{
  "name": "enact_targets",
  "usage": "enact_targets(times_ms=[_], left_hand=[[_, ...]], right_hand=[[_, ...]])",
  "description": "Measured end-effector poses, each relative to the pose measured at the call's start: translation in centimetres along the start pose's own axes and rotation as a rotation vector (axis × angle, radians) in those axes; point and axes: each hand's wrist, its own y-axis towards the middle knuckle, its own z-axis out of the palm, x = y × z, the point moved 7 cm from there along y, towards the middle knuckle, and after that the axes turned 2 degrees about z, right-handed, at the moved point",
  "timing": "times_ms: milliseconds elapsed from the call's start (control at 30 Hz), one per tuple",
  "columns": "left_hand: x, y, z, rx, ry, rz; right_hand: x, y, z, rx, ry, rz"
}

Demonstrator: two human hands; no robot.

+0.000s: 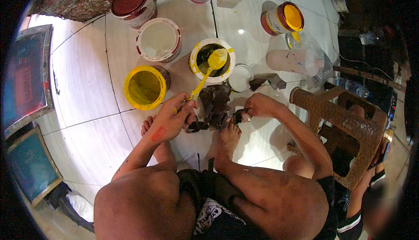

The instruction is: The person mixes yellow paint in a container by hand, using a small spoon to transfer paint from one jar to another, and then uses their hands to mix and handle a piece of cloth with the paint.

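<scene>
My left hand is closed around the handle of a yellow paint-coated spoon. Its bowl is over a white-rimmed tub with dark and yellow paint inside. To the right, my right hand pinches a small dark scrap, perhaps cloth, just above my foot. Dark crumpled material lies on the floor between my hands. A tub with yellow paint stands left of the spoon. Beside the middle tub is a round pale lid.
A lidded tub and a red-topped can stand at the far left. A can with yellow paint and a pale bottle are at right. A brown plastic stool stands near another person's arm. Framed screens lean at left.
</scene>
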Motion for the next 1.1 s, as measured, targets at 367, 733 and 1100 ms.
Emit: enact_targets(times_ms=[367,733,1100], left_hand=[[1.4,0.2,-0.8,-0.022,-0.009,0.037],[0.5,0.0,-0.1,-0.015,0.027,0.092],[0.5,-0.1,-0.5,-0.026,0.01,0.008]], right_hand=[[1.9,-7.7,-3.4,-0.641,0.17,0.408],[5.8,-3.6,1.2,-0.791,0.028,0.278],[2.4,-2.5,-0.5,-0.376,0.578,0.151]])
